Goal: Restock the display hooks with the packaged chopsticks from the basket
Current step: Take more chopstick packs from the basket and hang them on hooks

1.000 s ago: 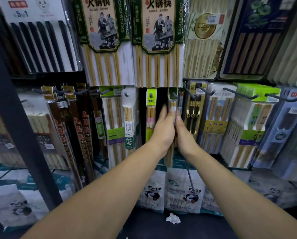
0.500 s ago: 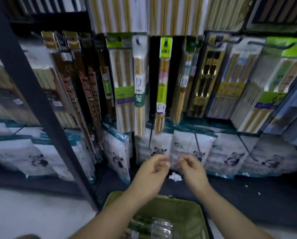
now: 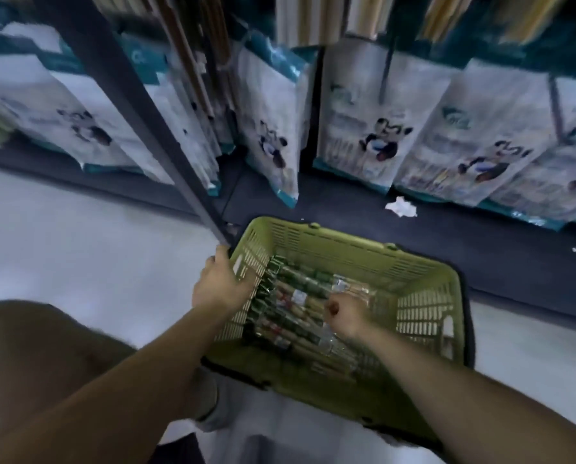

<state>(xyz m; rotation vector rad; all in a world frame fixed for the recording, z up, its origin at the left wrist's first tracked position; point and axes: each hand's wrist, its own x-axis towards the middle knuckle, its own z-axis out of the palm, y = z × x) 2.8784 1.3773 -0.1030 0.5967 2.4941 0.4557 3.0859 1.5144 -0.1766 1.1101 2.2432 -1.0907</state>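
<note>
A green plastic basket (image 3: pixel 346 242) stands on the pale floor in front of the shelf. Several packaged chopsticks (image 3: pixel 290 306) in clear wrap with green labels lie in its bottom. My left hand (image 3: pixel 219 283) reaches over the basket's left wall, its fingers spread towards the packs. Inside the basket, my right hand (image 3: pixel 346 313) is curled down round the packs on the right of the pile. Only the lower ends of the hanging chopstick packs (image 3: pixel 300 18) show at the top edge; the display hooks are out of view.
White bags with a panda print (image 3: pixel 373 122) hang in a row low on the shelf. A dark slanted shelf post (image 3: pixel 139 105) comes down to the basket's left corner. A crumpled white paper (image 3: pixel 401 207) lies on the dark shelf base (image 3: pixel 480 256). My knee (image 3: pixel 45 346) is at lower left.
Both hands left the hanging pack on the hook and dropped to the basket. My view tilted down from the hooks to the floor. My right hand now curls on packs inside the basket.
</note>
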